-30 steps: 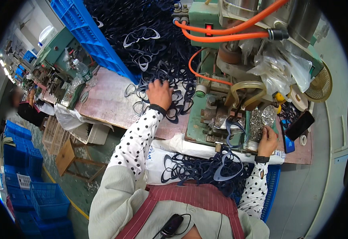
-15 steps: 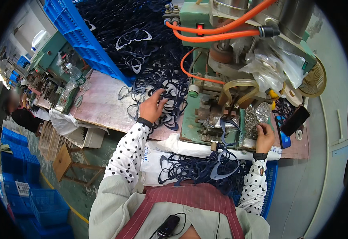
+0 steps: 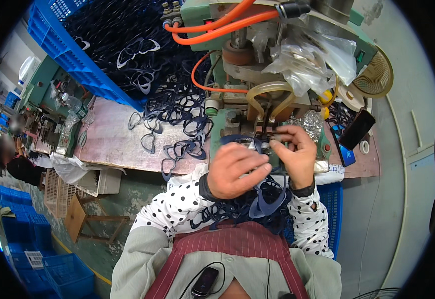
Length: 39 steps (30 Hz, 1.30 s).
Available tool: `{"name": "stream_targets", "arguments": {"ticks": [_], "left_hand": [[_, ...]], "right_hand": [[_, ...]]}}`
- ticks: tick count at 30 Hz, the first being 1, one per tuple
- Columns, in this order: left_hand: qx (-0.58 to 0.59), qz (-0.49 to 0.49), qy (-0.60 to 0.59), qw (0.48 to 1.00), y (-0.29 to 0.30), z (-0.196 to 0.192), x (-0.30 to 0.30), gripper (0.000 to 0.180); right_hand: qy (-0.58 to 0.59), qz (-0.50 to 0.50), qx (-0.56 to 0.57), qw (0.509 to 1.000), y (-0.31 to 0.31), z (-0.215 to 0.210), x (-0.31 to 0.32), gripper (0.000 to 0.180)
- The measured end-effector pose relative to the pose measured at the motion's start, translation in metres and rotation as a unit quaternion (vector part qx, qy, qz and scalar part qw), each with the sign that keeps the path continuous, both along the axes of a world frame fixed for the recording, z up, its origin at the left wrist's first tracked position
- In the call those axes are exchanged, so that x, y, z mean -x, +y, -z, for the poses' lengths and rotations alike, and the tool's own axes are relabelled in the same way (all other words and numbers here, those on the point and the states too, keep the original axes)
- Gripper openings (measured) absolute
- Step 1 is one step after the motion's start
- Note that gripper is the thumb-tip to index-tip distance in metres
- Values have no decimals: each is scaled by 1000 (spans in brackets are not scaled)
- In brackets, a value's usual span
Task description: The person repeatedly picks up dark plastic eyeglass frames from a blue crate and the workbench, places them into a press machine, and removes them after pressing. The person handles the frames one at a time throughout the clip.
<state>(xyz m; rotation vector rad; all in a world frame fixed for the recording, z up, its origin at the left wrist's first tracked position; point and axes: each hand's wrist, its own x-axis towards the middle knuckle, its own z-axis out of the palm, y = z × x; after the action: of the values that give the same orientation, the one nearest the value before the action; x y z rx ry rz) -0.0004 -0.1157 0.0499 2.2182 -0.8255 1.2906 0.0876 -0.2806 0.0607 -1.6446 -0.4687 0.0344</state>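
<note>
Worktop [image 3: 110, 134]: pale, scuffed, pinkish, backed by a green machine [image 3: 220, 121] with orange hoses [image 3: 227, 26]. Blue crate [image 3: 80, 60] tilted at its far left, dark frames heaped beside it; loose frames [image 3: 182, 149] scattered nearer the person. Room: worn green floor [image 3: 150, 187], grey wall [image 3: 377, 214] at right, stacked blue baskets [image 3: 68, 274] at lower left.

Dark blue frame [image 3: 234, 138] at the machine's front fixture, just beyond the left hand [image 3: 237, 169]. Its visible stretch lies roughly crosswise, left to right; which end leads, cannot tell.

Left hand half curled, back uppermost, fingers pointing right; grip on the frame not visible. Right hand [image 3: 295, 153] at the fixture, thumb and forefinger bent, a narrow gap between them; cannot tell whether anything is pinched.

Frame's near side covered by the left hand. Lap pile [image 3: 267, 205] partly hidden by wrists. Crate cut off by the dark lens rim; far-left co-worker [image 3: 23, 169] blurred.
</note>
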Motion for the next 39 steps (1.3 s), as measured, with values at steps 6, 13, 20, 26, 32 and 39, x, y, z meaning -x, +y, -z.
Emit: {"name": "stream_targets", "arguments": {"ticks": [6,13,20,26,32,39], "left_hand": [[-42,62,51,996,-8,9,2,36],[-68,159,17,985,-6,-3,11,29],[-77,225,71,969,-3,13,-22,33],[-66,235,75,967,-3,16,-23,31],[-68,221,73,970,-5,14,-22,33],[-84,123,64,987,-9,14,-8,42]], "right_hand": [[44,3,-15,999,9,2,-5,42],[50,10,-65,997,22,7,-3,52],[-78,112,14,991,-27,38,-49,42],[-21,177,180,967,-98,100,-82,28],[-206,200,460,841,-92,91,-47,23],[-151,189,249,938,-96,111,-69,12]]}}
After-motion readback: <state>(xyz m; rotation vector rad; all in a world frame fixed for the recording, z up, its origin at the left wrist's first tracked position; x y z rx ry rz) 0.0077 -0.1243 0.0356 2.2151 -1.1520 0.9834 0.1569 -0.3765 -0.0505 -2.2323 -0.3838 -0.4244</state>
